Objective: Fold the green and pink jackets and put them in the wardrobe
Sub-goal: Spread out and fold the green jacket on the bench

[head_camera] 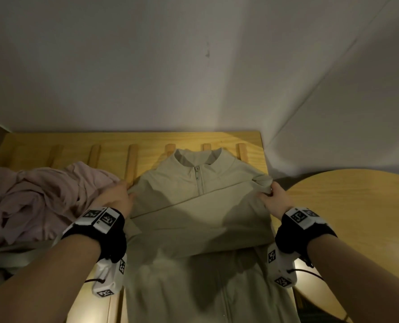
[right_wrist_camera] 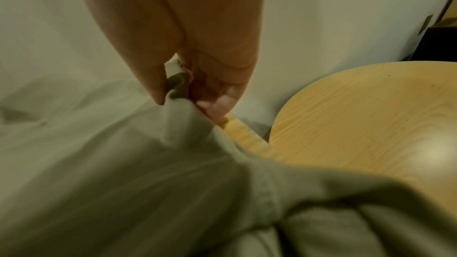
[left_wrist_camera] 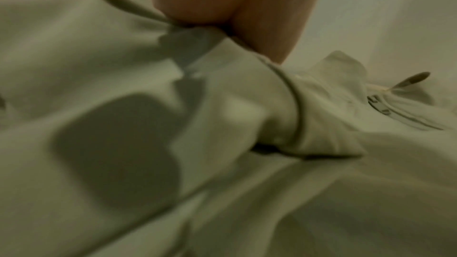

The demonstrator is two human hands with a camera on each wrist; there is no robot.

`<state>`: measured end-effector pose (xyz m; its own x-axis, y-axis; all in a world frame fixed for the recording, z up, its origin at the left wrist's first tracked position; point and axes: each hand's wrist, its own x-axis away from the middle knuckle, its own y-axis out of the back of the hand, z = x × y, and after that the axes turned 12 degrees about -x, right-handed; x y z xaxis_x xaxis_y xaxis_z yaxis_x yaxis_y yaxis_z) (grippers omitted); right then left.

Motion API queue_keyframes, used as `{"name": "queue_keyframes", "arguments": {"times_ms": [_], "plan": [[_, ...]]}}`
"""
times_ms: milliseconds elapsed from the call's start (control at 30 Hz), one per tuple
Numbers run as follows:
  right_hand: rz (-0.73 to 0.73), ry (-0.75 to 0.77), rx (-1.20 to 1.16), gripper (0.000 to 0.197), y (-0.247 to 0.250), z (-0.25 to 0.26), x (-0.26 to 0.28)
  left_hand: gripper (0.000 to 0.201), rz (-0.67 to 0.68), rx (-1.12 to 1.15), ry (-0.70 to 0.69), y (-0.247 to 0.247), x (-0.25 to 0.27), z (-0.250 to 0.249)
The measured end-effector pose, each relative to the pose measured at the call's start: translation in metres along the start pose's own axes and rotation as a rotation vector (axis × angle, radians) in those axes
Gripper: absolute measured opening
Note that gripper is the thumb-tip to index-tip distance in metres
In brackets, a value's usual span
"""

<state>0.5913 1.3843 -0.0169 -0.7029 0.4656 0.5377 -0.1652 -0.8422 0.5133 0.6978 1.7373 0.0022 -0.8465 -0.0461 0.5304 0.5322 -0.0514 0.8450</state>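
Observation:
The pale green jacket (head_camera: 200, 206) lies front up on the wooden slatted bench (head_camera: 114, 145), collar toward the wall, its sleeves folded across the chest. My left hand (head_camera: 121, 197) pinches the jacket's left shoulder edge; the left wrist view shows the fingers (left_wrist_camera: 222, 11) nipping a fold of the jacket's cloth (left_wrist_camera: 188, 32). My right hand (head_camera: 270, 194) pinches the right shoulder edge; in the right wrist view the thumb and fingers (right_wrist_camera: 197, 77) clamp the green jacket's fabric (right_wrist_camera: 176, 83). The pink jacket (head_camera: 30, 201) lies crumpled on the left of the bench.
A white wall (head_camera: 193, 66) stands right behind the bench. A round wooden table (head_camera: 357, 217) sits close on the right, also seen in the right wrist view as the round table (right_wrist_camera: 371, 114). A pale strap or cloth (head_camera: 19, 255) lies under the pink heap.

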Motion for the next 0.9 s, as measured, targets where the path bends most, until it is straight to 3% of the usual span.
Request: {"name": "queue_keyframes", "arguments": {"times_ms": [200,433,600,733,833,900], "plan": [[0.07,0.003,-0.05,0.05,0.001,-0.002,0.006,0.041,-0.009,0.052,0.013,0.023,-0.014,-0.008],[-0.063,0.103,-0.091,0.025,0.01,0.008,-0.001,0.031,-0.094,0.002,-0.009,0.048,-0.023,-0.017],[-0.123,0.052,-0.086,0.032,0.01,0.004,-0.009,0.043,-0.178,0.072,-0.006,0.039,-0.009,-0.005],[-0.139,0.059,-0.121,0.021,0.008,-0.002,-0.011,0.041,-0.223,0.226,-0.011,0.026,-0.005,0.026],[-0.16,0.007,-0.16,0.03,0.01,-0.004,-0.009,0.046,-0.173,0.329,-0.001,0.021,0.003,0.043],[-0.14,-0.069,-0.194,0.056,0.01,-0.005,-0.003,0.053,-0.126,0.339,0.019,0.022,0.009,0.049]]}}
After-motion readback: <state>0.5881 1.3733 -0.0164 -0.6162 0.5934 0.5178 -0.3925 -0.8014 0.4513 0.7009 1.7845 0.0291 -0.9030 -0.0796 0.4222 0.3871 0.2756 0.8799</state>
